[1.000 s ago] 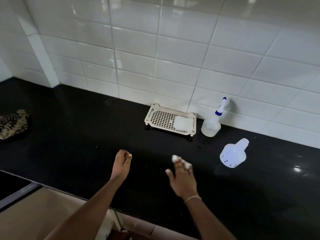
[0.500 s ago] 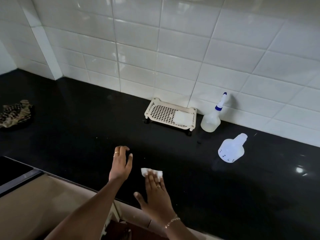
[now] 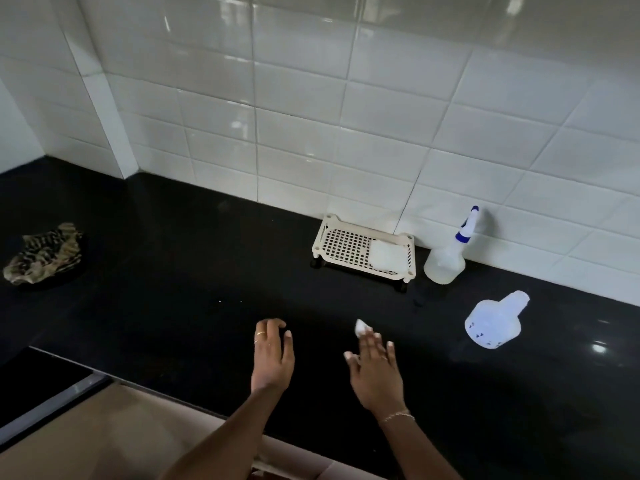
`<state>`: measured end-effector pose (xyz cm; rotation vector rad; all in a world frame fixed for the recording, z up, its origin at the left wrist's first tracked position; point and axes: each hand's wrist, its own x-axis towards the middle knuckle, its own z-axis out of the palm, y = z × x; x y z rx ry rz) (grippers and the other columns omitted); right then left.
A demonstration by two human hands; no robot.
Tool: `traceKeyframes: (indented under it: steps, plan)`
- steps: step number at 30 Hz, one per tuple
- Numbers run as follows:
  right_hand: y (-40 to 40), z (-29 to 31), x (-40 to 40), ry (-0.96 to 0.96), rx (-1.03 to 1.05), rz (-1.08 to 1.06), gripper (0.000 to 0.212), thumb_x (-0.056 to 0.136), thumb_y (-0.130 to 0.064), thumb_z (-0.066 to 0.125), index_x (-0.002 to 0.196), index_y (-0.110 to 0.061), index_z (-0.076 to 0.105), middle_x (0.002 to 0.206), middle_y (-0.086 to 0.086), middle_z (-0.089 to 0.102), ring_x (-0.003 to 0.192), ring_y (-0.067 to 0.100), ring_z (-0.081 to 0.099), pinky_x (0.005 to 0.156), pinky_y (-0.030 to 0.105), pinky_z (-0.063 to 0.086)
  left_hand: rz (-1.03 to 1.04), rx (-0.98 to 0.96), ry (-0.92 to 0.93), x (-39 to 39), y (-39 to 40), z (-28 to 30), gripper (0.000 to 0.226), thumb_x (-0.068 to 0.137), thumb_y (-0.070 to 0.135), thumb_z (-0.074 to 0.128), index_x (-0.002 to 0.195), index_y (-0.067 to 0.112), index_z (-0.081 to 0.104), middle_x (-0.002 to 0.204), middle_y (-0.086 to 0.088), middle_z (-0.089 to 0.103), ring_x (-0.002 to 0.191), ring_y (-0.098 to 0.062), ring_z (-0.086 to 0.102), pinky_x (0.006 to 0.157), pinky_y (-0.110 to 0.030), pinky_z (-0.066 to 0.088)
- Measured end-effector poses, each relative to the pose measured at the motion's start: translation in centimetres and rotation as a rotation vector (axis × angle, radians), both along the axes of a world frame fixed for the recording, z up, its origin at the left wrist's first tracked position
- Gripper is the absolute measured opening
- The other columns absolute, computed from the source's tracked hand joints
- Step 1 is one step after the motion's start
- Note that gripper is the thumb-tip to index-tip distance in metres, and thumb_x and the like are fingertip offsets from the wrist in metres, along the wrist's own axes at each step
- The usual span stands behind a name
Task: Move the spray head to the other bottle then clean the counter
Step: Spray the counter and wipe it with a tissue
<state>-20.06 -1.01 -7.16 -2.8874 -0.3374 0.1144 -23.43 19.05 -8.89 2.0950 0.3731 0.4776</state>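
Observation:
My right hand lies flat on the black counter and presses a small white wipe under its fingertips. My left hand rests beside it with fingers loosely curled and nothing in it. A clear bottle carrying the white and blue spray head stands upright against the tiled wall at the right. A second clear bottle without a head lies on its side in front of it, right of my right hand.
A cream perforated tray with a white pad in it stands by the wall, left of the upright bottle. A crumpled patterned cloth lies at the far left. The counter's front edge runs just below my wrists.
My right hand slid the wipe toward me and left, then back out to the right. My left hand stayed nearly in place and uncurled a little.

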Motion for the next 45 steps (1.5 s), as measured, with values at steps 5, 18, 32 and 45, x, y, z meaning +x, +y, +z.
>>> traceKeyframes:
  steps: [5, 18, 32, 45]
  plan:
    - [1.0, -0.4, -4.0, 0.021, 0.262, -0.105, 0.056, 0.1, -0.027, 0.036, 0.15, -0.012, 0.015, 0.16, 0.003, 0.013, 0.145, 0.011, 0.004, 0.119, 0.027, 0.006, -0.022, 0.034, 0.011, 0.3, -0.4, -0.1, 0.019, 0.096, 0.025, 0.042, 0.114, 0.018, 0.048, 0.114, 0.006, 0.038, 0.099, -0.011, 0.045, 0.084, -0.028, 0.045]
    - [0.1, 1.5, -7.1, -0.109, 0.139, -0.201, 0.012, 0.088, -0.013, 0.057, 0.094, -0.02, 0.065, 0.09, -0.001, 0.06, 0.089, 0.019, 0.058, 0.07, 0.021, 0.041, -0.08, 0.063, 0.009, 0.4, -0.3, 0.0, 0.014, 0.097, 0.015, 0.042, 0.107, 0.015, 0.052, 0.11, -0.002, 0.046, 0.096, -0.015, 0.043, 0.086, -0.036, 0.045]
    - [1.2, 1.3, -8.0, -0.033, 0.167, -0.108, 0.021, 0.089, -0.015, 0.056, 0.107, -0.021, 0.067, 0.107, -0.008, 0.058, 0.101, 0.002, 0.049, 0.078, 0.01, 0.04, -0.076, 0.072, -0.003, 0.3, -0.2, -0.1, 0.012, 0.097, 0.019, 0.04, 0.103, 0.02, 0.05, 0.105, 0.008, 0.039, 0.095, -0.01, 0.042, 0.084, -0.031, 0.045]
    - [-9.3, 3.1, -7.8, -0.079, 0.12, -0.566, 0.025, 0.08, 0.002, 0.061, 0.094, -0.015, 0.073, 0.098, 0.002, 0.07, 0.083, 0.017, 0.067, 0.066, 0.02, 0.048, -0.035, 0.14, 0.068, 0.6, -0.6, -0.1, 0.012, 0.096, 0.019, 0.043, 0.106, 0.02, 0.05, 0.113, -0.002, 0.045, 0.099, -0.013, 0.043, 0.085, -0.034, 0.048]
